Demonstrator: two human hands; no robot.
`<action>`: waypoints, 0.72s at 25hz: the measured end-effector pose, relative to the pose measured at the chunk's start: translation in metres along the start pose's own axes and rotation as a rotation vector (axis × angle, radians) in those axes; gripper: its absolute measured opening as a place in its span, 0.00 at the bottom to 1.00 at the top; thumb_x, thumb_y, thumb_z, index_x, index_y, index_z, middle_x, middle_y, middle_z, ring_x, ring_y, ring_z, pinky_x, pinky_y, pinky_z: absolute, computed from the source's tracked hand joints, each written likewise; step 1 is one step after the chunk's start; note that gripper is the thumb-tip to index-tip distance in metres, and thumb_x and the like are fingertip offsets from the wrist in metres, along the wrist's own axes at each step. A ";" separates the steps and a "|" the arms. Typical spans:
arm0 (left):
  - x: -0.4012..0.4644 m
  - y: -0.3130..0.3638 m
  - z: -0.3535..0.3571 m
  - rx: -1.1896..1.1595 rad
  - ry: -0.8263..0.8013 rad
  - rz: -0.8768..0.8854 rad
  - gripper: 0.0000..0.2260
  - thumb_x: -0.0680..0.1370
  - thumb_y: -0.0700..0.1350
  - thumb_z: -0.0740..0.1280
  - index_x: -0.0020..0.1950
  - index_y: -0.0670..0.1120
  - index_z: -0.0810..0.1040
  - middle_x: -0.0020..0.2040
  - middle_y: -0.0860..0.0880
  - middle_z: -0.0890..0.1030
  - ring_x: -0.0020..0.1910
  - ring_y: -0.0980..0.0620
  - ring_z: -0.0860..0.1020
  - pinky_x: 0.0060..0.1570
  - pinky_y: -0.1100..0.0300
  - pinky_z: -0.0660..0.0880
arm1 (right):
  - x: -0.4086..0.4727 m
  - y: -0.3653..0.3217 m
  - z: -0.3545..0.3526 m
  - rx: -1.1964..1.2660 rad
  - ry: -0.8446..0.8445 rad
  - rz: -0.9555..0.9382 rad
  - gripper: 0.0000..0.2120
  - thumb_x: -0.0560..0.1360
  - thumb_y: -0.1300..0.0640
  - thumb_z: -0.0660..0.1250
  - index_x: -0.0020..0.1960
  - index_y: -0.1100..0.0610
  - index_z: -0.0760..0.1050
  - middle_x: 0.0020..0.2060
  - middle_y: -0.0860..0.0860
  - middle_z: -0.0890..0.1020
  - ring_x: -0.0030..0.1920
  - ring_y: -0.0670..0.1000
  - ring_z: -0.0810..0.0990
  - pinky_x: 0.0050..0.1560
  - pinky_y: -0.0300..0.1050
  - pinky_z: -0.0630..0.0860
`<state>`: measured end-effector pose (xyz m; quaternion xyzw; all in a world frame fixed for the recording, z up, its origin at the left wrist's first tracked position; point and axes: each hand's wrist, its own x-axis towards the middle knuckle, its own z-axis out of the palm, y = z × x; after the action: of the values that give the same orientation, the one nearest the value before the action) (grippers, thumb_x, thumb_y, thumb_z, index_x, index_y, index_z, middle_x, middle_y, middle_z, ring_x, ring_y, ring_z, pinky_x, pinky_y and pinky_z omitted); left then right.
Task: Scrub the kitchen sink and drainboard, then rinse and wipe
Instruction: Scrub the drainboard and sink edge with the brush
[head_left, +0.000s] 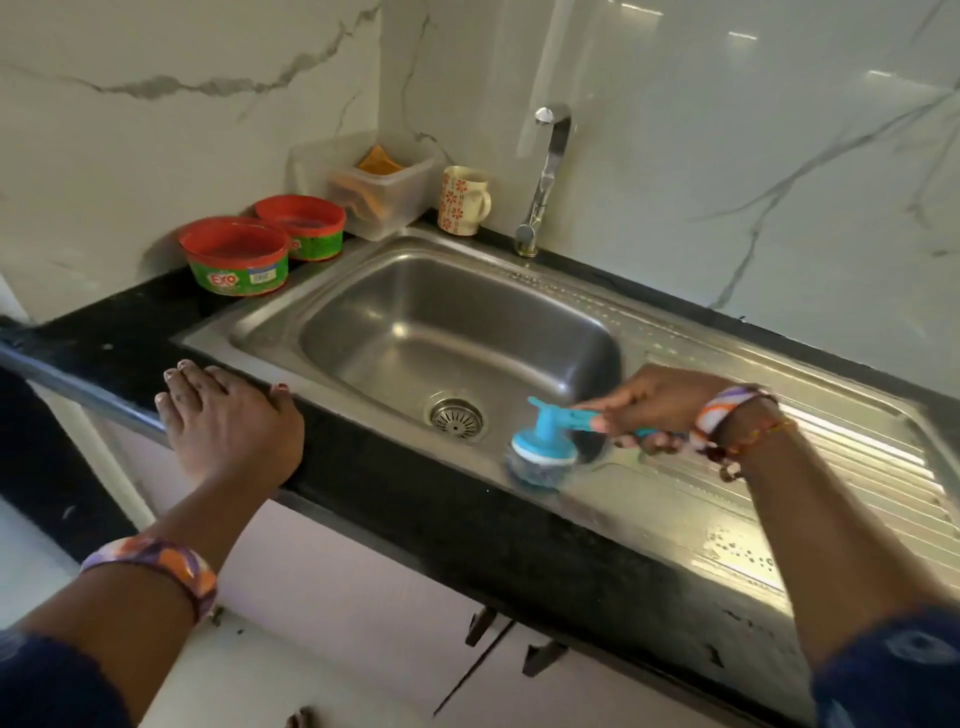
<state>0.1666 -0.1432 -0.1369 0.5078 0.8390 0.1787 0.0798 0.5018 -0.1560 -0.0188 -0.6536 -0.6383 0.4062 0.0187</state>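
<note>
A stainless steel sink (363, 312) is set into a black counter, with a round drain (456, 415) in its basin and a ridged drainboard (831, 452) to its right. My right hand (654, 405) grips the handle of a blue scrub brush (543, 447). The brush's steel-wool head presses on the sink's front rim, at the corner between basin and drainboard. My left hand (223, 421) rests flat on the black counter edge left of the basin, fingers straight. A little foam lies on the near part of the drainboard (737, 551).
A chrome tap (545, 176) rises behind the basin. Two red-rimmed green soap tubs (234, 262) (304, 226), a clear plastic box (382, 187) and a patterned mug (462, 200) stand at the back left. Marble wall behind; white cabinet doors below the counter.
</note>
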 end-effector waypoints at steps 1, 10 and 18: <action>0.000 0.000 0.001 0.009 0.006 -0.006 0.31 0.81 0.53 0.50 0.76 0.35 0.48 0.77 0.37 0.47 0.77 0.42 0.45 0.76 0.49 0.44 | 0.027 -0.025 0.019 -0.005 0.060 -0.110 0.15 0.75 0.55 0.68 0.61 0.54 0.78 0.27 0.50 0.74 0.18 0.41 0.64 0.21 0.33 0.61; -0.003 -0.002 -0.001 0.013 0.027 0.009 0.28 0.82 0.51 0.48 0.76 0.35 0.47 0.77 0.38 0.47 0.77 0.42 0.44 0.76 0.50 0.43 | 0.048 -0.090 0.041 -0.070 0.007 -0.245 0.15 0.77 0.57 0.65 0.63 0.53 0.76 0.29 0.51 0.73 0.23 0.44 0.64 0.23 0.35 0.64; -0.005 0.003 0.000 0.016 0.020 -0.026 0.28 0.82 0.50 0.48 0.77 0.36 0.45 0.77 0.39 0.46 0.77 0.42 0.44 0.75 0.50 0.43 | -0.094 0.078 -0.026 0.086 -0.112 0.229 0.48 0.40 0.31 0.77 0.57 0.47 0.77 0.29 0.53 0.81 0.22 0.44 0.71 0.23 0.35 0.69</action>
<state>0.1716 -0.1457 -0.1363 0.4954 0.8478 0.1761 0.0697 0.5942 -0.2377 0.0040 -0.6971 -0.5418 0.4683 -0.0353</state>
